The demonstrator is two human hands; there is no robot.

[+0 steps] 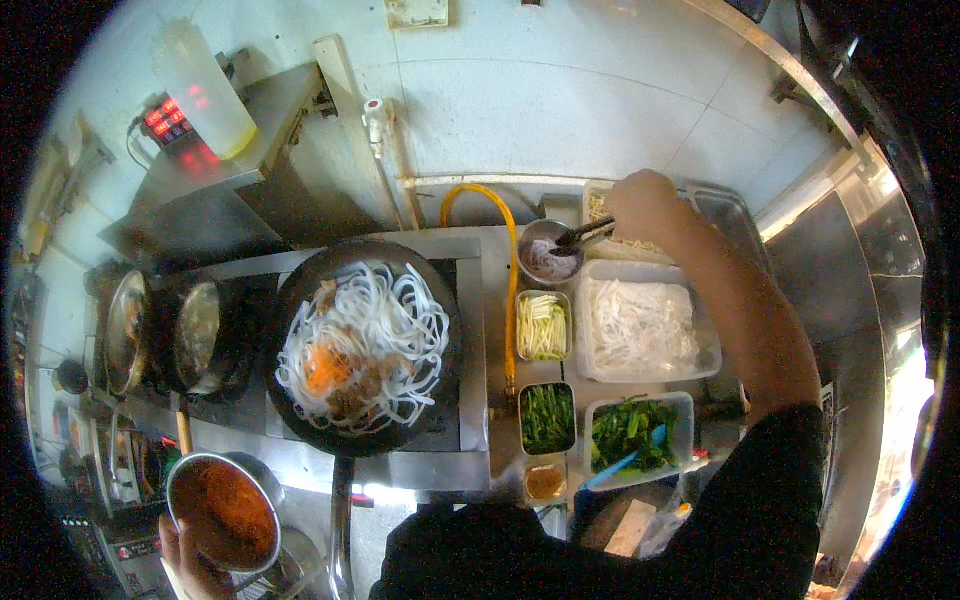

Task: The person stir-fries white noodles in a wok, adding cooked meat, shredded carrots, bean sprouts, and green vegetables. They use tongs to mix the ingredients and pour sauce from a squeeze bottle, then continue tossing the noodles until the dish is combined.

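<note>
My right hand [643, 206] grips black-tipped tongs [589, 231] at the back right. The tong tips reach into a small steel bowl [551, 262] of thin, pale purplish shreds, perhaps onion. At the lower left, my left hand [196, 566] is against the near rim of a steel pot [276, 517] holding a red-brown sauce or paste. Its fingers are partly hidden, so I cannot tell whether they grip the pot. Between my hands, a dark wok [304, 433] on the stove contains wide white noodles [397, 315], orange shreds [328, 367] and brown pieces [356, 397].
Right of the stove stand containers of pale cut strips [544, 327], white noodles [637, 322], chopped greens [547, 418] and leafy greens [634, 435] with blue tongs [622, 471]. A yellow hose [513, 300] runs beside them. The wok's handle [341, 517] points towards me. Two pans [199, 337] sit left.
</note>
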